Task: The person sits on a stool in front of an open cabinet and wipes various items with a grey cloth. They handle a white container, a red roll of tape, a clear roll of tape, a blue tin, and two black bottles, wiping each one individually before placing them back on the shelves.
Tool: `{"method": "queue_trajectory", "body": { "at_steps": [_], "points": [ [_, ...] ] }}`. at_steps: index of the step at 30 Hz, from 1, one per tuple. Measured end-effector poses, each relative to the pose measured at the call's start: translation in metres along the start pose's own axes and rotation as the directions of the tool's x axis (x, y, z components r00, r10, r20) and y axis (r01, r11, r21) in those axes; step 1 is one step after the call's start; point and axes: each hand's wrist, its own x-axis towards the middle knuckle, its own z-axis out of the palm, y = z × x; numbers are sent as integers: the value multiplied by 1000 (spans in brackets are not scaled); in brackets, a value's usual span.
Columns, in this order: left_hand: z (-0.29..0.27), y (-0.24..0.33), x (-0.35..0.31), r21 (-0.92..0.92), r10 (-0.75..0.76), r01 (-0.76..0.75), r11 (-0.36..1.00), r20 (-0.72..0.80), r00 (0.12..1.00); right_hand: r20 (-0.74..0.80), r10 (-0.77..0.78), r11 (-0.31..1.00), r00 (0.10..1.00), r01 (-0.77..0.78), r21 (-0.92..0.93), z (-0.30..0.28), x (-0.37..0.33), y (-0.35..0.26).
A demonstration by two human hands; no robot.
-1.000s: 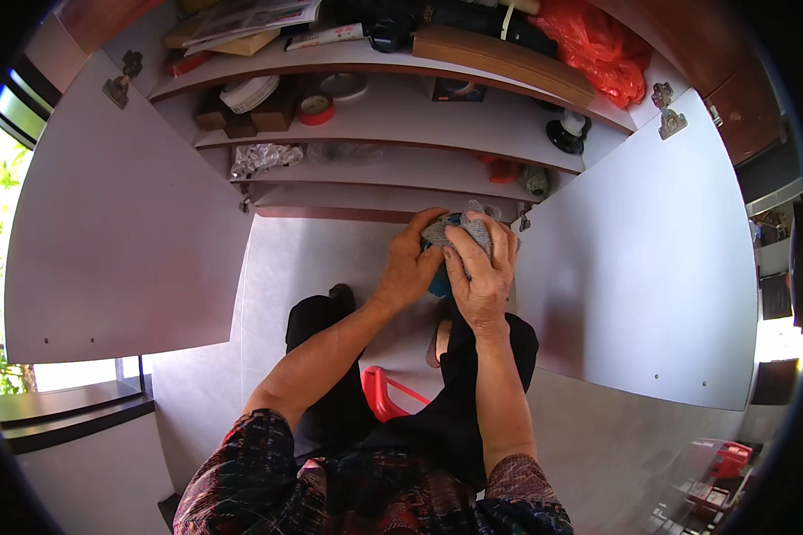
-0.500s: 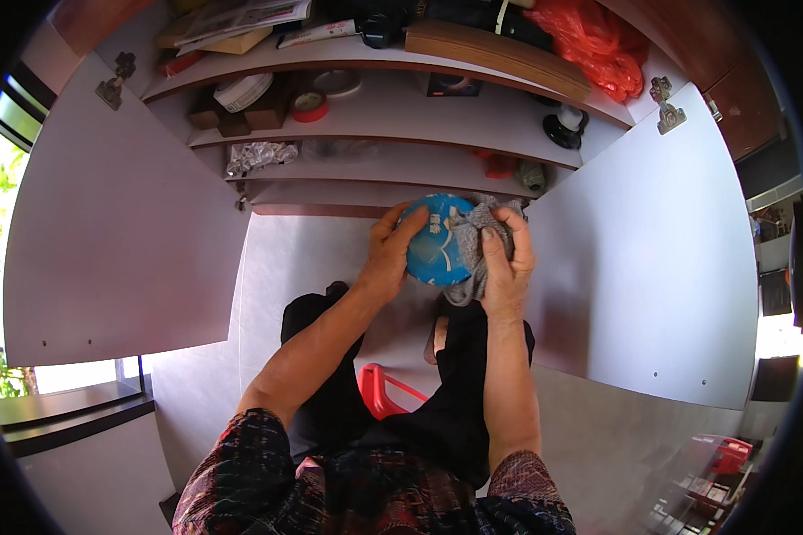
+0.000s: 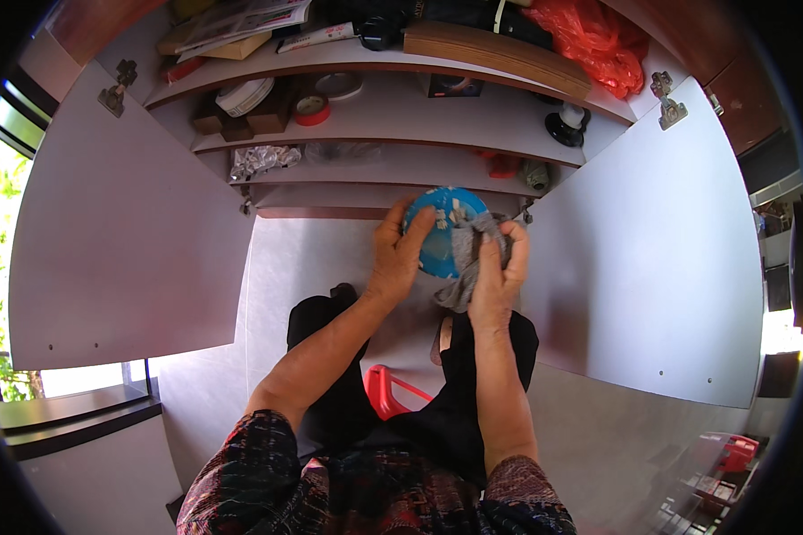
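Observation:
A round blue container [image 3: 439,254] with white print is held up in front of the shelves; whether it is a tin or a tub is hard to tell. My left hand [image 3: 395,256] grips its left side, thumb across the face and fingers behind. Bunched in my right hand [image 3: 497,290], a grey cloth [image 3: 469,239] presses against the container's right side and covers part of its face. The cloth's lower end hangs below the rim.
An open cabinet has a left door [image 3: 129,232] and a right door [image 3: 642,250] flanking me. Its shelves hold a red bag [image 3: 589,40], a brown wooden board [image 3: 491,55], a red tape roll [image 3: 311,110] and crumpled foil [image 3: 265,159]. A red stool [image 3: 384,390] shows between my legs.
The container has tilted and shifted slightly up, and the cloth has slid lower over its right side. My right hand has moved a little down and left. Both grips persist.

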Motion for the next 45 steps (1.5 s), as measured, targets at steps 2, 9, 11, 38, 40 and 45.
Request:
{"method": "queue_trajectory", "body": {
  "at_steps": [2,9,11,38,40,45],
  "points": [
    [3,6,-3,86,6,-12,996,77,997,22,32,993,999,-34,117,-8,12,-2],
    [-14,21,0,352,-93,-72,933,432,897,464,97,995,881,-103,-11,-32,31,-11],
    [-19,19,0,350,-113,-67,934,469,876,497,78,996,864,-91,1,-31,29,-7],
    [-27,31,-13,460,-288,15,888,529,798,512,-195,882,837,378,-281,-16,22,-15],
    [-31,28,-17,456,-294,15,890,547,784,577,-229,795,784,493,-354,-13,18,-11],
    [-33,19,-20,473,-312,22,881,543,780,667,-266,613,696,656,-441,-3,11,-16]
  ]
}}
